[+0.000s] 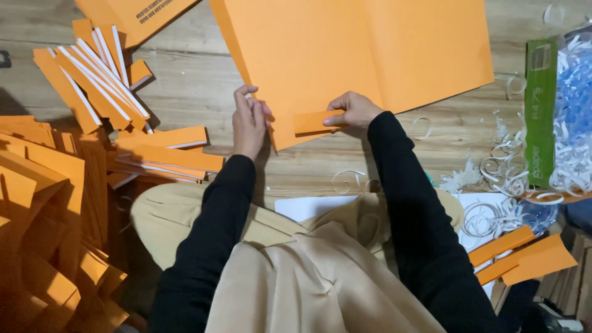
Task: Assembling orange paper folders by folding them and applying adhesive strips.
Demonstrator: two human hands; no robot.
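near the middle of the frame the person's right hand (353, 111) pinches a short orange strip (314, 121) between thumb and fingertips, holding it flat over the lower corner of a large orange sheet (364, 49) that fills the upper centre. the left hand (249, 120) rests at the sheet's left edge just beside that corner, fingers pressed together and curled slightly inward, thumb side touching the card; whether it grips the edge or only steadies it cannot be told. both forearms are in black sleeves (401, 185).

the strip looks like thin card: light, fairly stiff along its length yet easy to crease, with a smooth face that could slide on the sheet below. it is likely best taken at one short end, as the right hand does, leaving the rest free to lie flat. the big sheet will probably flop if lifted by one corner, so a hold along an edge suits it better.

a fan of similar strips (92, 74) lies at the upper left on the wooden floor (185, 80), more folded orange pieces (37, 216) crowd the left side, and pale curled paper trimmings (512, 166) lie scattered at the right beside a clear bag of shreds (573, 105).
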